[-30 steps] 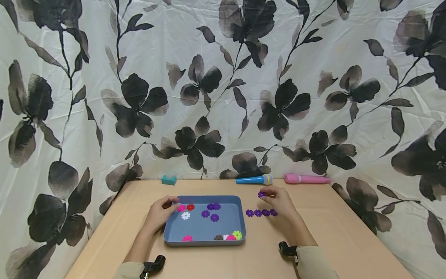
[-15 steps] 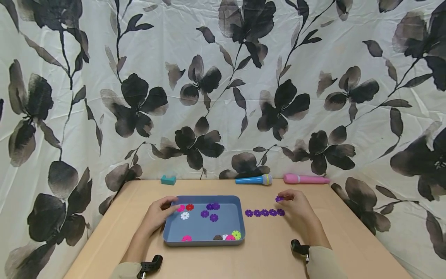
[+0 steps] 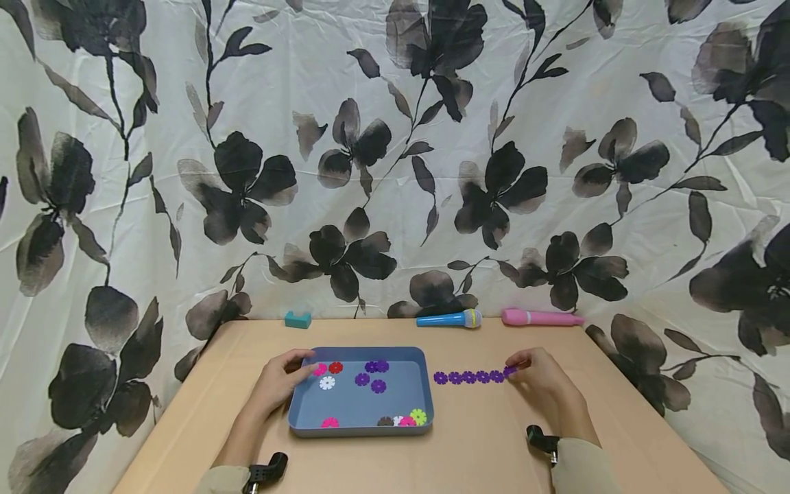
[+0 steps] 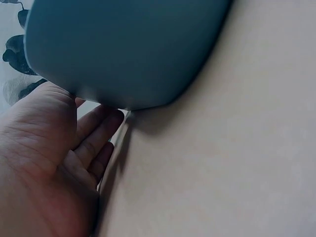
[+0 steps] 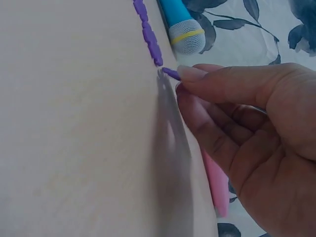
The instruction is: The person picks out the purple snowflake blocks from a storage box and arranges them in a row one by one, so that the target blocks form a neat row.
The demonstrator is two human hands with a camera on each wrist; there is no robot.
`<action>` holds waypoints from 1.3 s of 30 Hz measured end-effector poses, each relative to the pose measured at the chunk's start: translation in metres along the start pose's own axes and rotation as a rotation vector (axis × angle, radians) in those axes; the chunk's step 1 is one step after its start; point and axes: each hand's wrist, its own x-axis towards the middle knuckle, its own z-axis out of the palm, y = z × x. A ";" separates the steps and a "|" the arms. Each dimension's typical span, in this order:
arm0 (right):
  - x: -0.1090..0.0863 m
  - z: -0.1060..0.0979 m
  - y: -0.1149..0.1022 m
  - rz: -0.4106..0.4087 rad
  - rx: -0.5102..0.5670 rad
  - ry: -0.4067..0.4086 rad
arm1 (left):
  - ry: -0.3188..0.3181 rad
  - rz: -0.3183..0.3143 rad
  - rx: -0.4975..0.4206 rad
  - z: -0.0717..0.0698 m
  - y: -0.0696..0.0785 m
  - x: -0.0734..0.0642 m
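My right hand (image 3: 546, 381) pinches a purple flower-shaped piece (image 5: 171, 73) between thumb and index finger, at the right end of a row of matching purple pieces (image 3: 469, 377) on the table. In the right wrist view the held piece is tilted, with a slim gap to the row's last piece (image 5: 154, 52). On the left, my left hand (image 3: 278, 381) grips the blue-grey tray (image 3: 361, 432) by its left edge, thumb at the rim. The left wrist view shows fingers (image 4: 106, 131) below the tray's edge; the thumb tip is hidden there.
Inside the tray lie several purple pieces (image 3: 378, 386), plus a red (image 3: 335, 368), a white (image 3: 326, 383), and pink, brown and green ones. Along the table's back edge are a teal block (image 3: 297, 320), a blue toy microphone (image 3: 447, 319) and a pink stick-like object (image 3: 543, 318).
My right hand has moved right along the row and then down toward the table, still pinching the purple piece. The left hand stays on the tray.
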 end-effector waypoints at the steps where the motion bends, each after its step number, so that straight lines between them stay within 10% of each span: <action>1: 0.000 0.000 0.000 0.006 -0.002 0.000 | 0.001 -0.002 -0.001 0.000 0.000 0.000; 18: 0.007 0.003 -0.005 0.006 -0.025 0.081 | 0.006 0.001 0.000 -0.001 0.002 0.000; 27: 0.020 0.028 -0.046 -0.187 0.048 0.172 | 0.005 -0.005 0.007 0.000 -0.002 0.000; 39: 0.034 0.101 -0.125 -0.308 0.213 0.099 | 0.001 0.003 -0.008 0.000 -0.002 0.001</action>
